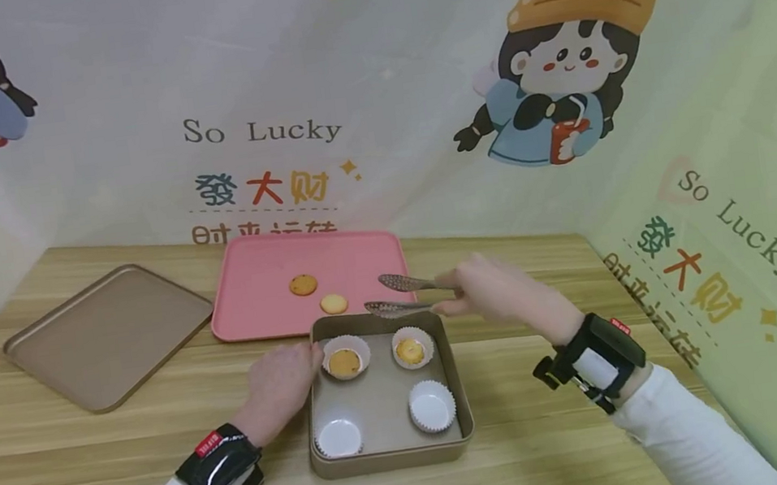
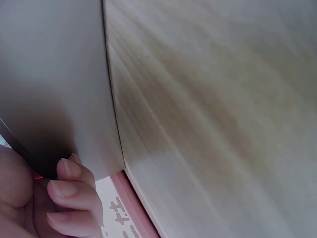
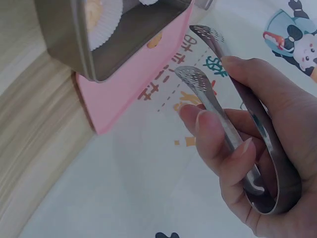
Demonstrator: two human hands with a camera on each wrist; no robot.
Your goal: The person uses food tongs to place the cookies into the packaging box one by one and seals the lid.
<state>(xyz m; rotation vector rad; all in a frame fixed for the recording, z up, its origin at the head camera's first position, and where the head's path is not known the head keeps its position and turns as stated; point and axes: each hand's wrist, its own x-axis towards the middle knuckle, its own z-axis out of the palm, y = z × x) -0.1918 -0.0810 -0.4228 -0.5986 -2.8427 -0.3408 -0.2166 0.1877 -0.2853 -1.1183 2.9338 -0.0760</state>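
Note:
My right hand (image 1: pixel 486 288) grips metal tongs (image 3: pixel 270 144), whose perforated tips are spread apart with nothing between them, over the right end of the pink tray (image 1: pixel 248 294). With the left hand (image 1: pixel 281 389) I hold the upper left rim of a square baking tin (image 1: pixel 391 460); thumb and fingertips sit at its wall in the left wrist view. Inside the tin, a cookie (image 1: pixel 343 362) lies in the back left paper cup and another cookie (image 1: pixel 409 351) in the back right one. The front left paper cup (image 1: pixel 339 438) and front right paper cup (image 1: pixel 432 406) hold nothing.
On the pink tray behind the tin lie a browner cookie (image 1: pixel 303 285) and a paler cookie (image 1: pixel 334 304). A flat brown baking sheet (image 1: pixel 109 336) rests on the wooden table (image 1: pixel 165 452) at the left. A printed cloth (image 1: pixel 400 110) hangs along the back and sides.

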